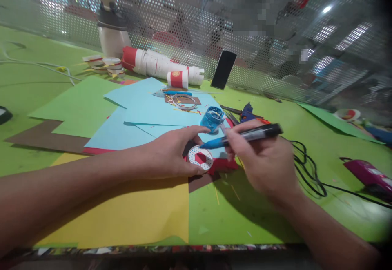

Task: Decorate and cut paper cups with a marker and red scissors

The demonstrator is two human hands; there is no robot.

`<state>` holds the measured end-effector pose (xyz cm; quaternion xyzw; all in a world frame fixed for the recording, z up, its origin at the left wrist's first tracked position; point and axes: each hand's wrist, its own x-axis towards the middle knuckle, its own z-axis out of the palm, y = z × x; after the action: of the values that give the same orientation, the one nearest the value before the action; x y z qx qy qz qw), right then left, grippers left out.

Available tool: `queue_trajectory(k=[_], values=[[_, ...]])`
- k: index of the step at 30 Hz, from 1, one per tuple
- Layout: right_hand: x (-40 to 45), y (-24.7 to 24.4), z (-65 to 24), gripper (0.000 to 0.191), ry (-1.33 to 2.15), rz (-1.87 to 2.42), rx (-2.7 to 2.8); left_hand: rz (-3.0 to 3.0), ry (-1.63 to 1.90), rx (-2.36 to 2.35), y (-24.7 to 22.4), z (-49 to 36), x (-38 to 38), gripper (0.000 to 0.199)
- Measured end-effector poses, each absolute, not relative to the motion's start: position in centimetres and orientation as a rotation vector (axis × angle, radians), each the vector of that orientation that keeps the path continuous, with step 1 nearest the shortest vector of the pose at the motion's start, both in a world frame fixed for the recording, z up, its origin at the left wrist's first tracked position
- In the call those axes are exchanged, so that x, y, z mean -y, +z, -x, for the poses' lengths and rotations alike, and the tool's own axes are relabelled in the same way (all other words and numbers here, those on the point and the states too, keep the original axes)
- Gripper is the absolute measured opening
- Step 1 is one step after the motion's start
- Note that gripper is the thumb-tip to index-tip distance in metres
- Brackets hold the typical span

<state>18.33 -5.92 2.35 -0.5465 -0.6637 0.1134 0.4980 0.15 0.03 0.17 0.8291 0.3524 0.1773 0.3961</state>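
Observation:
Between the thumb and fingers of my left hand (174, 151) is a small round disc (195, 150), white with blue dots and a red shape at its middle. My right hand (266, 164) grips a blue-tipped marker (245, 136) with a black end. The marker's tip meets or nearly meets the disc's upper edge; I cannot tell which. Just beyond my fingers stands a small blue jar (212, 119). Under my left hand lie sheets of coloured paper, among them a yellow sheet (137, 213) and a light blue sheet (147, 106).
Stacked paper cups (162, 63) lie along the back near a white jug (113, 37). A phone (223, 70) leans against the perforated metal screen (183, 21). On the right are a blue glue gun (246, 112), a black cable (309, 172) and a magenta device (367, 176).

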Motion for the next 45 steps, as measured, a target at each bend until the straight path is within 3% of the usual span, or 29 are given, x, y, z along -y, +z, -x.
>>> queue_trajectory(k=[4,11,17,22,33,36,45], values=[[5.8,2.2,-19.1,0.011,0.396,1.172,1.368,-2.090,0.441,-0.906,0.2,-0.1,0.0,0.075],[5.3,2.1,-20.0,0.009,0.703,1.050,1.365,-2.092,0.479,-0.853,0.4,-0.2,0.3,0.064],[4.9,2.7,-20.4,0.010,0.838,0.995,1.283,-2.120,0.484,-0.848,1.1,-0.1,0.4,0.074],[4.5,2.9,-20.4,0.020,0.890,1.005,1.190,-1.945,0.420,-0.903,1.0,0.0,0.7,0.092],[4.1,2.2,-20.4,0.029,1.015,1.049,1.158,-1.726,0.437,-0.832,0.4,0.5,1.1,0.076],[4.0,1.9,-20.3,0.031,1.046,1.071,1.159,-1.812,0.441,-0.835,0.5,0.4,0.7,0.080],[3.1,3.3,-21.7,0.018,0.858,1.038,1.132,-1.879,0.471,-0.804,-0.9,0.5,-0.5,0.085]])
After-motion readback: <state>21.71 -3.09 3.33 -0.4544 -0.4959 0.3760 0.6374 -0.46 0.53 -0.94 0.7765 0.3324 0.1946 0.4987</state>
